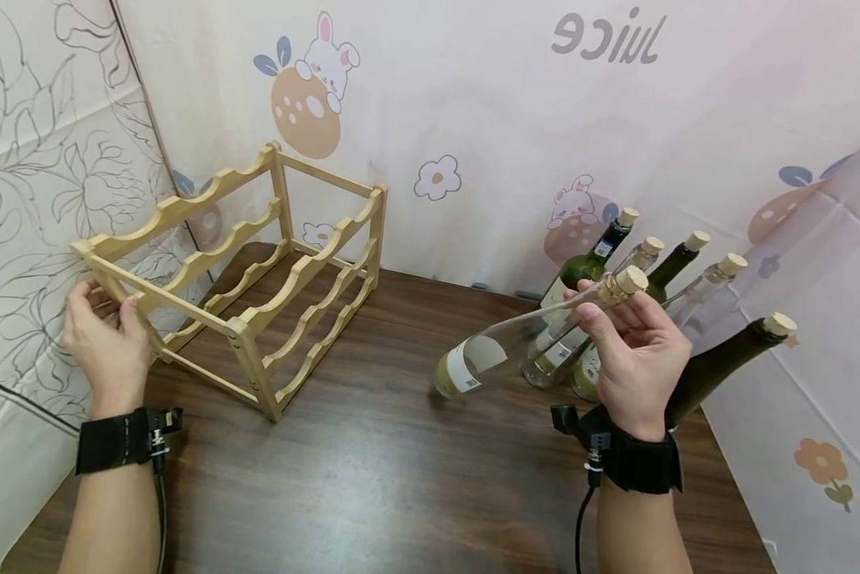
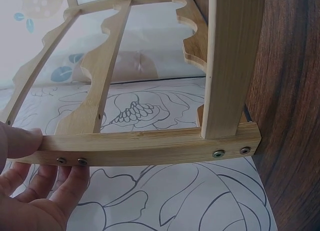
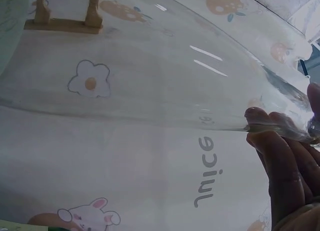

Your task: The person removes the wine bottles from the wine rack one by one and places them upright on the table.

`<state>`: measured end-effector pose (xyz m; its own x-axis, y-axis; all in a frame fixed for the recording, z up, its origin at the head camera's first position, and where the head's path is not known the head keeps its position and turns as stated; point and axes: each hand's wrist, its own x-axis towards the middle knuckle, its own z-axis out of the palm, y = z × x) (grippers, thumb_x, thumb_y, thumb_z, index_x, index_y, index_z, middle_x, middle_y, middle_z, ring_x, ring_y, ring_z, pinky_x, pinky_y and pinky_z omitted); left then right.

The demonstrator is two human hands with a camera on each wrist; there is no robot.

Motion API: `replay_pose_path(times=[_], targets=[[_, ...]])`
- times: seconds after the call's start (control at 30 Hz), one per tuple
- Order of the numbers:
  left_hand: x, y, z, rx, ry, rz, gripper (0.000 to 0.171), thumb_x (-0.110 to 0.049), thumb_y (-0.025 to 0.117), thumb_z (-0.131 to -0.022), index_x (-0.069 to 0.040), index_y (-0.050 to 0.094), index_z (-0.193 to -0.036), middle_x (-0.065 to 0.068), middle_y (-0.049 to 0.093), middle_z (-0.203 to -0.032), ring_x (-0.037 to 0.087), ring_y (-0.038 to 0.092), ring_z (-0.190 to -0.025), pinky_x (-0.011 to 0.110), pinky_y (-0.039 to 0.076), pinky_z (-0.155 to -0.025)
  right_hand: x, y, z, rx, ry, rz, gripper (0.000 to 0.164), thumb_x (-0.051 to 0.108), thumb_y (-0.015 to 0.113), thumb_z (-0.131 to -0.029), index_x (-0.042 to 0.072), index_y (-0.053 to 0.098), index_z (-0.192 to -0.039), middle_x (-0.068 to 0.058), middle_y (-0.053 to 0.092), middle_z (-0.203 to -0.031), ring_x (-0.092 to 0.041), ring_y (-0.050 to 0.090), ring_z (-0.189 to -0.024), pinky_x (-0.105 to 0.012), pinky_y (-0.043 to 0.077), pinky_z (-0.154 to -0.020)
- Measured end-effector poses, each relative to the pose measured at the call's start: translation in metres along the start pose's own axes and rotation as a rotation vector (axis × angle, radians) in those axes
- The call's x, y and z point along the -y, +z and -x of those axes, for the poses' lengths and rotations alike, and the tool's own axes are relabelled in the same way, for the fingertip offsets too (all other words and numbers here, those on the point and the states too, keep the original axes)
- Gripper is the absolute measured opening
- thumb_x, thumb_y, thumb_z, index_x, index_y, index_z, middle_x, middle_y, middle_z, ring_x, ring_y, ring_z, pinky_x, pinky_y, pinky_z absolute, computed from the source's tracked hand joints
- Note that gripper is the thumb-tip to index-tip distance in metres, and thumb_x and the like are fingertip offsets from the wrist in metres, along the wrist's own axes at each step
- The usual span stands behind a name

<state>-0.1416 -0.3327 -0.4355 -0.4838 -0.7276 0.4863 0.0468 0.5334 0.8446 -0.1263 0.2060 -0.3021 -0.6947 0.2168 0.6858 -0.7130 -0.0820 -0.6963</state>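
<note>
In the head view a light wooden wine rack (image 1: 259, 371) with scalloped rails stands at the left of the table. My left hand (image 1: 110, 339) holds its near left post. The left wrist view shows the thumb on one side of that post (image 2: 150, 143) and the fingers on the other. My right hand (image 1: 638, 359) grips a clear glass bottle (image 1: 508, 339) by its corked neck. The bottle slants, neck up to the right, its labelled base low over the tabletop. Its transparent body (image 3: 175, 66) crosses the right wrist view, fingers curled at the neck.
Several more corked bottles stand at the right, partly behind my right hand, among them a dark green bottle (image 1: 724, 359) and a green bottle (image 1: 580, 267) at the back. Printed curtains (image 1: 437, 96) border the brown wooden table (image 1: 372, 478) at the back and sides.
</note>
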Motion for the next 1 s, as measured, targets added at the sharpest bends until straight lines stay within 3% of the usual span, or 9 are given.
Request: replay_pose_path(times=[0.23, 0.57, 1.0], targets=[[0.0, 0.0, -0.002, 0.015, -0.028, 0.001, 0.039, -0.009, 0.066, -0.099, -0.009, 0.061, -0.138, -0.031, 0.043, -0.104, -0.013, 0.05, -0.093, 0.009, 0.053, -0.092, 0.0, -0.003, 0.001, 0.018, -0.011, 0.033, 0.033, -0.022, 0.07, -0.086, -0.024, 0.065, -0.118, -0.018, 0.08, -0.105, -0.023, 0.081, -0.092, -0.028, 0.064, -0.083], [0.004, 0.002, -0.003, 0.006, -0.051, -0.026, 0.04, -0.01, 0.066, -0.098, -0.008, 0.061, -0.138, -0.03, 0.044, -0.103, -0.014, 0.05, -0.09, 0.007, 0.052, -0.089, -0.002, -0.006, 0.001, 0.024, -0.042, 0.168, 0.033, -0.017, 0.074, -0.086, -0.021, 0.067, -0.118, -0.01, 0.082, -0.102, -0.015, 0.081, -0.091, -0.021, 0.063, -0.084], [0.006, 0.002, -0.003, 0.018, -0.06, -0.043, 0.042, -0.017, 0.067, -0.099, -0.011, 0.059, -0.14, -0.031, 0.042, -0.103, -0.014, 0.049, -0.09, 0.007, 0.051, -0.088, -0.005, -0.014, 0.001, -0.015, -0.077, 0.186, 0.039, -0.017, 0.075, -0.084, -0.017, 0.069, -0.123, -0.01, 0.082, -0.105, -0.014, 0.08, -0.093, -0.02, 0.063, -0.082]])
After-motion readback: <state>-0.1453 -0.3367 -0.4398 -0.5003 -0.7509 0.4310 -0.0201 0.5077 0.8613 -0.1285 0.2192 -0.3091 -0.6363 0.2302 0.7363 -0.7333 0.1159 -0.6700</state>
